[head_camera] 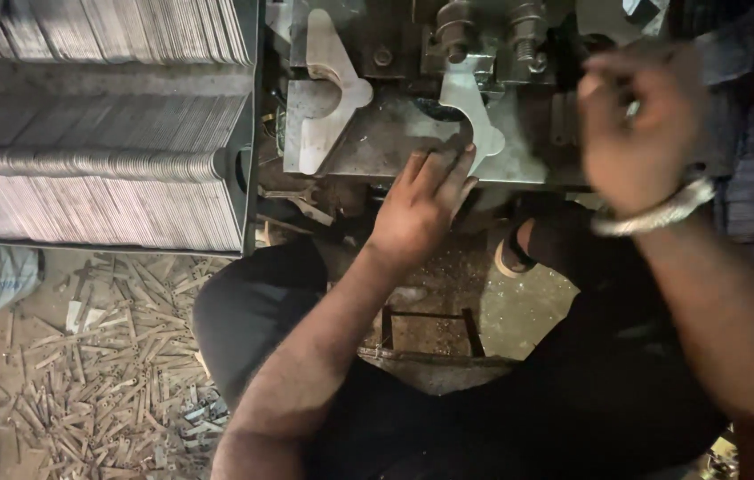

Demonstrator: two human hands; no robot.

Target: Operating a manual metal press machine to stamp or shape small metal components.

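I judged my left hand (421, 200), fingers flat and open on the press bed (377, 147) beside the metal blank (475, 120), risked pinching; my right hand (639, 124) (blurred) showed no readable grip.

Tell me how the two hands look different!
The left hand lies flat with fingers stretched onto the grey machine plate, while the right hand is lifted and curled beside the machine. The left hand looks sharp; the right hand is blurred. The right hand has a silver bangle at its wrist; the left hand's wrist is bare. Both are bare and close to the machine.
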